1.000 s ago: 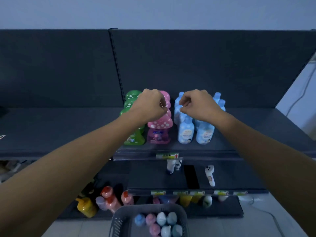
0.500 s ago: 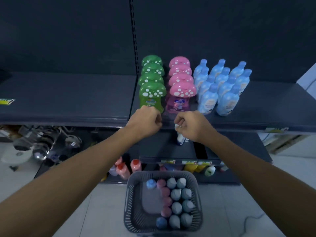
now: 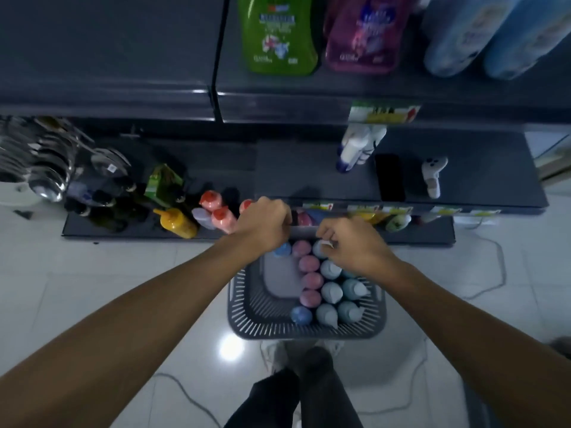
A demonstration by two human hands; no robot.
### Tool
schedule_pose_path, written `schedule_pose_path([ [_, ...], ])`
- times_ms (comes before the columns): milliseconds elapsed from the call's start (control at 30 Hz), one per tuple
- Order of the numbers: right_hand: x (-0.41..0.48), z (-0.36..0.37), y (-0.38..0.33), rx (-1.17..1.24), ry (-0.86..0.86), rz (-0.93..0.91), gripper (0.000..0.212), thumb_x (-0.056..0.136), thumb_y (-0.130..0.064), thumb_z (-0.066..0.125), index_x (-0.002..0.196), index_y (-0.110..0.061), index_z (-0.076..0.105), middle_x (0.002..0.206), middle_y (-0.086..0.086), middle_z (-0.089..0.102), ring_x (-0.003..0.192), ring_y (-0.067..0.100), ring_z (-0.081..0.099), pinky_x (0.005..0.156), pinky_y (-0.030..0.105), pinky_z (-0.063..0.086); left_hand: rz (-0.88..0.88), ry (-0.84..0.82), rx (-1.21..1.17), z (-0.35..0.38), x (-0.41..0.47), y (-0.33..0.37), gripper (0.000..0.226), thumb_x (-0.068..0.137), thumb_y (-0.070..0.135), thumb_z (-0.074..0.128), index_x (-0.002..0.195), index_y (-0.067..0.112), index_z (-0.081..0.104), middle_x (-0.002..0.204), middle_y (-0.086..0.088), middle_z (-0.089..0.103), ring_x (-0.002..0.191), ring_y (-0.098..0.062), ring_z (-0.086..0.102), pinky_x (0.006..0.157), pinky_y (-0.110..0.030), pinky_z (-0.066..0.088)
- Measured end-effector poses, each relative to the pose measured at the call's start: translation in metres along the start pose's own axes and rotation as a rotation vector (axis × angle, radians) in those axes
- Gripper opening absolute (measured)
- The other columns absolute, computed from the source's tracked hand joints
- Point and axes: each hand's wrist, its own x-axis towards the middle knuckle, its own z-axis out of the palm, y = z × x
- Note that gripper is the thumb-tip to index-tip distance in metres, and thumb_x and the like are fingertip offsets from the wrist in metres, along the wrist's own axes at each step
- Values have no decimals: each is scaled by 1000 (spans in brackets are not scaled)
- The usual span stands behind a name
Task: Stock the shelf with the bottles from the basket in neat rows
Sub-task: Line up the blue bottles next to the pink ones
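A grey slotted basket (image 3: pixel 306 333) stands on the floor below me, holding upright bottles: a column of pink caps (image 3: pixel 310 281), pale blue ones (image 3: pixel 332 291) and a darker blue one (image 3: pixel 301 315). My left hand (image 3: pixel 265 225) is a closed fist over the basket's far left corner, just above a blue cap (image 3: pixel 282 250). My right hand (image 3: pixel 349 242) curls its fingertips on the cap of a pale blue bottle (image 3: pixel 319 249) at the far end. On the top shelf (image 3: pixel 278 88) stand green (image 3: pixel 278 35), pink (image 3: pixel 364 35) and blue bottles (image 3: pixel 463 32).
The middle shelf carries white bottles (image 3: pixel 355 149), a black slab (image 3: pixel 389 180) and a white gadget (image 3: pixel 432 176). The bottom shelf holds a yellow bottle (image 3: pixel 177 222), red-capped bottles (image 3: pixel 216 208) and metal ladles (image 3: pixel 46 168). A cable (image 3: pixel 491 273) loops on the tiles. My feet (image 3: pixel 302 359) touch the basket.
Both hands dropped from the top shelf's bottle rows down to the basket's far end. My view tilted down, so the basket is now central.
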Motion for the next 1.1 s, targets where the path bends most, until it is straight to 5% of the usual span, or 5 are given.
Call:
schedule_pose_path([
  [200, 3, 93, 36, -63, -138, -22, 11, 87, -25, 58, 84, -26, 47, 94, 5, 64, 89, 33, 62, 67, 36, 45, 14, -44, 131, 86, 23, -26, 28, 90, 24, 57, 114, 23, 70, 117, -12, 68, 106, -36, 65, 82, -40, 55],
  [467, -5, 178, 64, -20, -240, -56, 18, 81, -21, 62, 99, -20, 63, 101, 3, 63, 89, 30, 61, 66, 33, 43, 33, -44, 215, 157, 51, -44, 37, 96, 17, 54, 132, 15, 59, 140, -10, 49, 111, -40, 63, 90, -50, 54],
  [667, -7, 214, 72, -52, -333, -91, 20, 85, -29, 66, 104, -23, 64, 112, 1, 60, 97, 28, 62, 73, 35, 47, 19, -4, 281, 183, 62, -54, 30, 95, 14, 57, 125, 13, 58, 129, -12, 51, 101, -42, 64, 77, -47, 53],
  [967, -7, 236, 67, -258, -330, -174, 30, 89, -15, 61, 118, -22, 59, 120, 2, 57, 103, 30, 64, 74, 37, 51, -8, 67, 227, 195, 72, -65, 27, 92, 7, 60, 119, 11, 61, 119, -14, 60, 97, -43, 66, 74, -46, 51],
  [1100, -6, 240, 65, -356, -322, -275, 30, 91, -13, 56, 121, -15, 57, 121, 6, 60, 103, 31, 64, 65, 33, 37, 10, 81, 212, 196, 73, -66, 21, 95, 11, 59, 115, 11, 64, 116, -12, 63, 98, -40, 66, 77, -46, 53],
])
